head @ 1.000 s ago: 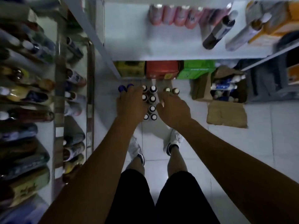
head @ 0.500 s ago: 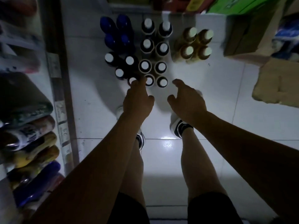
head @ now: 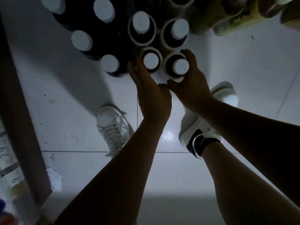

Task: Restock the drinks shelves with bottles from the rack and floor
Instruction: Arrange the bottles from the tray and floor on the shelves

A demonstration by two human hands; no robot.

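Note:
Several dark bottles with white caps stand upright in a cluster on the pale tiled floor [head: 73, 111]. My left hand [head: 151, 93] curls round the nearest left bottle [head: 151, 60] of the front pair, its fingers on the bottle's left side. My right hand [head: 193, 85] grips the nearest right bottle [head: 180, 67], fingers over its far side and thumb under its near side. Both bottles stand on the floor. More white-capped bottles [head: 140, 25] stand behind and to the left.
Yellowish bottles [head: 211, 21] stand at the upper right. A shelf unit's dark edge [head: 19, 127] runs down the left, with price labels below it. My two white shoes [head: 113, 127] stand on the tiles just behind the hands. A crumpled paper scrap [head: 54, 177] lies by the shelf foot.
The camera has dropped much closer to the floor. Both hands have reached forward from just short of the cluster and closed round the two nearest bottles.

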